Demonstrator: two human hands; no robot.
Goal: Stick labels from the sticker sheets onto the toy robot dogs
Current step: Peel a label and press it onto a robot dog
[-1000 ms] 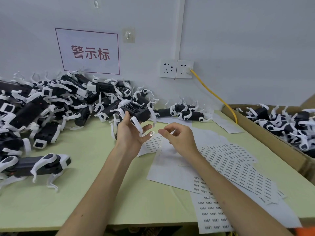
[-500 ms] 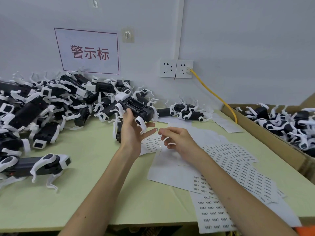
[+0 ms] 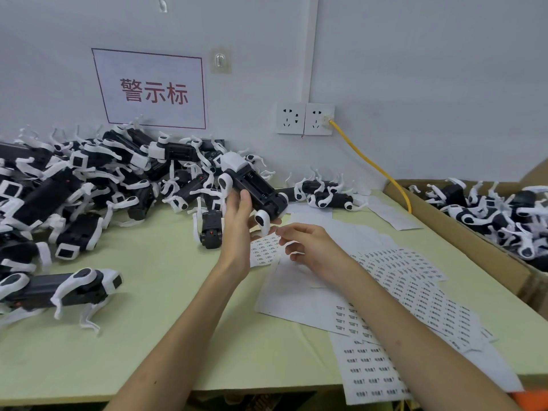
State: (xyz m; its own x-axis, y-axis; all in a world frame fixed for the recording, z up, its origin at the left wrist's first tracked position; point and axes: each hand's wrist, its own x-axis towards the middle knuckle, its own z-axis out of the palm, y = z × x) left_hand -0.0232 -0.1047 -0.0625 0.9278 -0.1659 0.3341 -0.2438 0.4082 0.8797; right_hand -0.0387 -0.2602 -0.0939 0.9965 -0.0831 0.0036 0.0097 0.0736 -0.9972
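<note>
My left hand (image 3: 238, 229) grips a black-and-white toy robot dog (image 3: 252, 185), held belly-up above the green table. Its white legs hang down past my fingers. My right hand (image 3: 308, 247) hovers just right of it, thumb and forefinger pinched near the dog's rear leg; a label between them is too small to make out. Sticker sheets (image 3: 412, 280) with rows of small printed labels lie under and right of my right arm. A small sheet (image 3: 264, 250) lies between my hands.
A big heap of robot dogs (image 3: 89, 185) fills the table's left and back. One dog (image 3: 65, 289) stands alone at front left. A cardboard box (image 3: 462, 232) with more dogs sits at the right. A yellow cable (image 3: 373, 164) runs from the wall sockets.
My left hand has lifted the dog and tilted it so its underside faces up. My right hand has moved slightly left toward it, fingers still pinched.
</note>
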